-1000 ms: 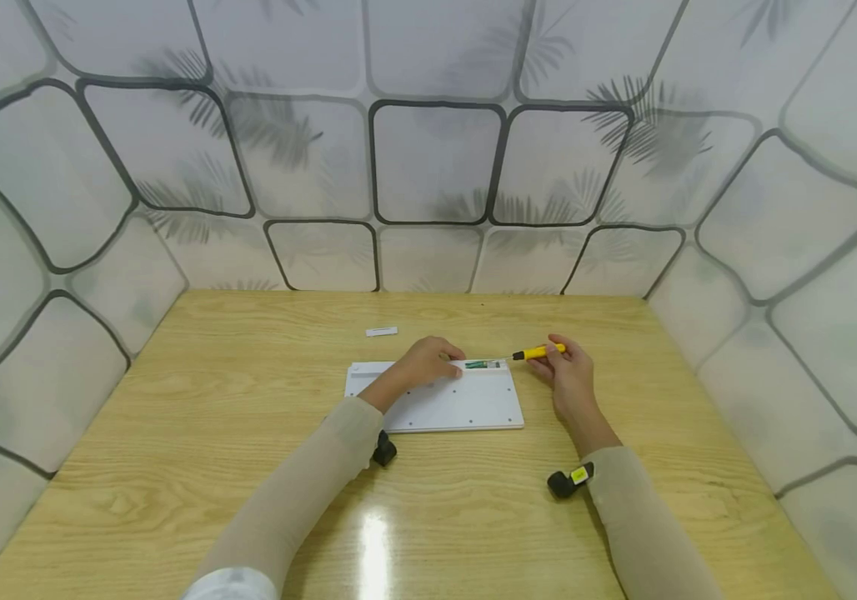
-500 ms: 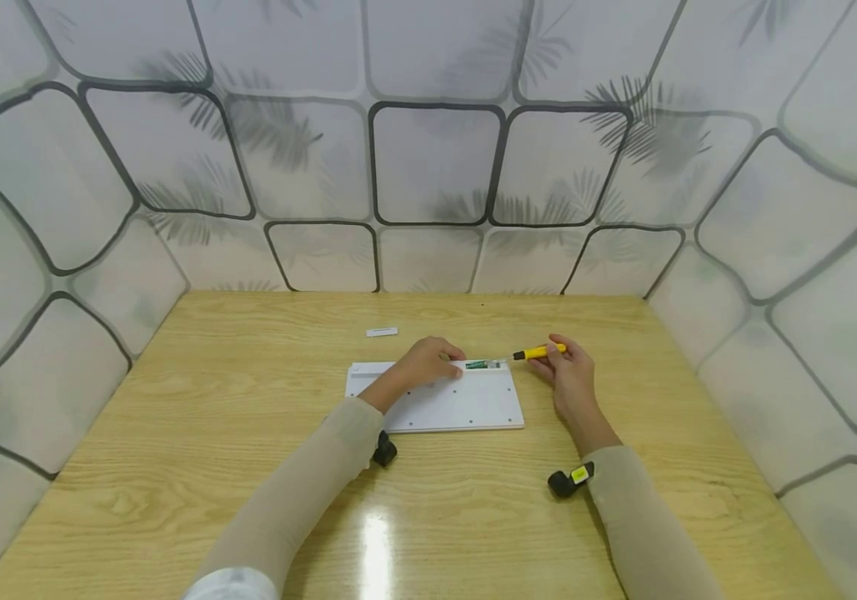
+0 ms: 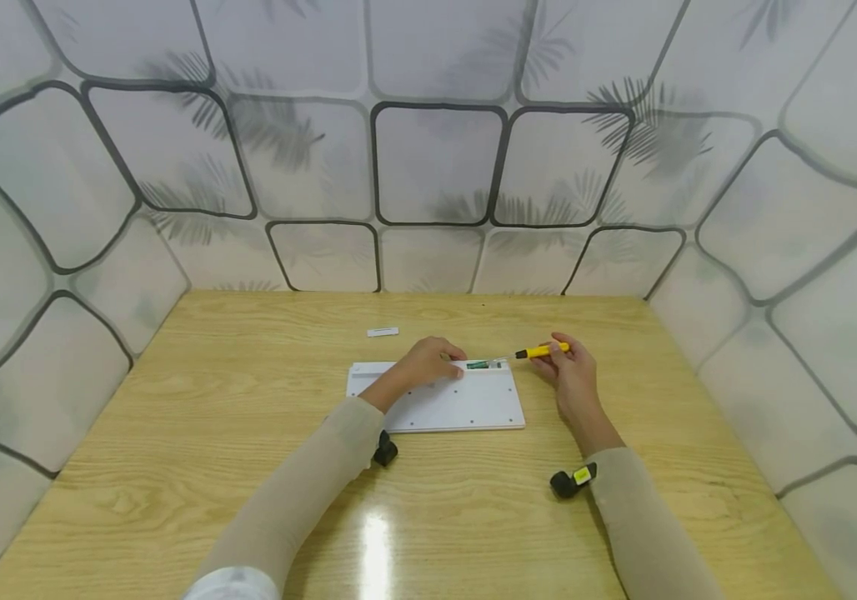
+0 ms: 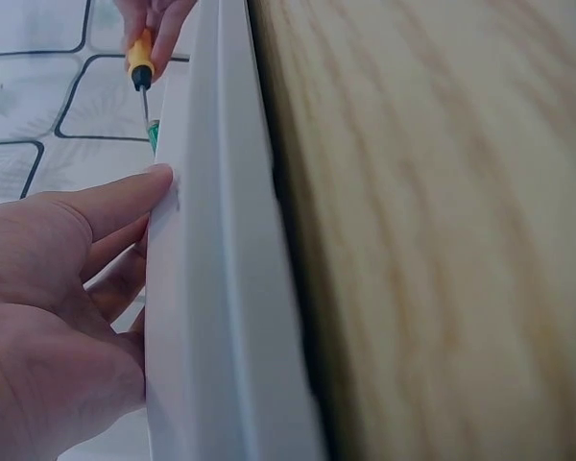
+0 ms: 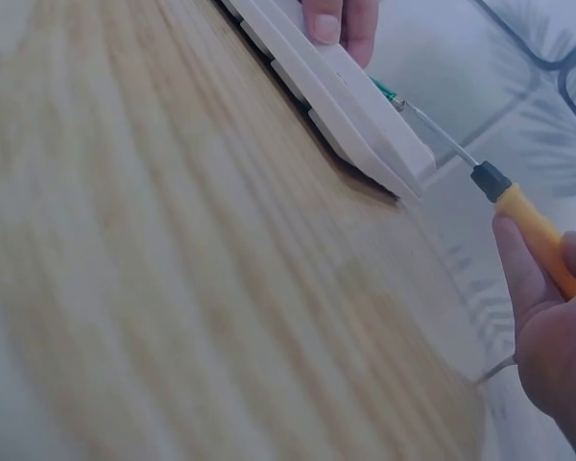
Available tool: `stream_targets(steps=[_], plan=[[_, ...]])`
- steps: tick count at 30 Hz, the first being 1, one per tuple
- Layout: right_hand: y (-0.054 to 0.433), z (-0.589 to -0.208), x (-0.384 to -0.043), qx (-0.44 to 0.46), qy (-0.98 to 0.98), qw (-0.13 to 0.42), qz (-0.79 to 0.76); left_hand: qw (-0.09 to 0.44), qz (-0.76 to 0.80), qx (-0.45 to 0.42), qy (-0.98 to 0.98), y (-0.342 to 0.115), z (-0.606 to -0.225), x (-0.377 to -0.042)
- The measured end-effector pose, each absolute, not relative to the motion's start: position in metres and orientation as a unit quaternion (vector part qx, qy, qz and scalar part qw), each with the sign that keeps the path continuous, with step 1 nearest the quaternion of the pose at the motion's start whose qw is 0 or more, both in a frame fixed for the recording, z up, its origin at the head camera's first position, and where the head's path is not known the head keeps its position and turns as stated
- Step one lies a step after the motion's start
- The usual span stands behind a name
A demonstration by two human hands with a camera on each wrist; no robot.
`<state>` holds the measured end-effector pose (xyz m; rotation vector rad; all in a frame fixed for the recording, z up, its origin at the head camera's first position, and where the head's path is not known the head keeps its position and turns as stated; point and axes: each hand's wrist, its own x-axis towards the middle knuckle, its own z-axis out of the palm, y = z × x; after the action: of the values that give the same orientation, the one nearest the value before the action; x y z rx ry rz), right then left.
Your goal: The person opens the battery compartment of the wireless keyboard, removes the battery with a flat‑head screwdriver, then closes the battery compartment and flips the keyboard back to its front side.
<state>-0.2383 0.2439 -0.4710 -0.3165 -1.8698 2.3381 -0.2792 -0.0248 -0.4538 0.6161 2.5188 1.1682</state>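
A white keyboard (image 3: 466, 404) lies face down, its underside dotted with small screws. Along its far raised ridge, an uncovered battery compartment shows a green battery (image 3: 478, 365). My left hand (image 3: 423, 364) grips that ridge just left of the compartment, thumb on the near side and fingers behind. Between thumb and fingers, my right hand (image 3: 571, 379) holds a screwdriver (image 3: 541, 352) with a yellow handle and black collar. Its thin shaft points left into the compartment. In the right wrist view, the tip meets the end of the battery, which pokes above the ridge.
A small white battery cover (image 3: 383, 332) lies on the wooden table (image 3: 248, 467) beyond the keyboard's left part. Patterned walls (image 3: 436, 167) rise behind the table and on both sides. Black wrist cameras (image 3: 563, 485) sit at the sleeves.
The screwdriver's tip has shifted slightly left into the compartment, over the battery's end. The left hand and keyboard look nearly unmoved.
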Motion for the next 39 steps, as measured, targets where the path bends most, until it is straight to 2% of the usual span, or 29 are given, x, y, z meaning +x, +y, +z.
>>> stream_targets(steps=[12,18,25,33,39], plan=[[0.256,-0.481,-0.239,-0.087,-0.639,0.069,0.761,0.147,0.401,0.217,0.878,-0.025,-0.455,-0.281],[0.27,-0.483,-0.236,-0.068,-0.688,0.041,0.721,0.152,0.404,0.217,0.876,-0.025,-0.457,-0.281],[0.286,-0.478,-0.233,-0.043,-0.805,0.003,0.592,0.149,0.411,0.218,0.873,-0.027,-0.457,-0.282],[0.297,-0.469,-0.225,0.03,-0.893,-0.021,0.449,0.15,0.407,0.218,0.874,-0.026,-0.457,-0.282],[0.298,-0.474,-0.222,0.023,-0.907,-0.013,0.42,0.151,0.408,0.219,0.874,-0.026,-0.456,-0.282]])
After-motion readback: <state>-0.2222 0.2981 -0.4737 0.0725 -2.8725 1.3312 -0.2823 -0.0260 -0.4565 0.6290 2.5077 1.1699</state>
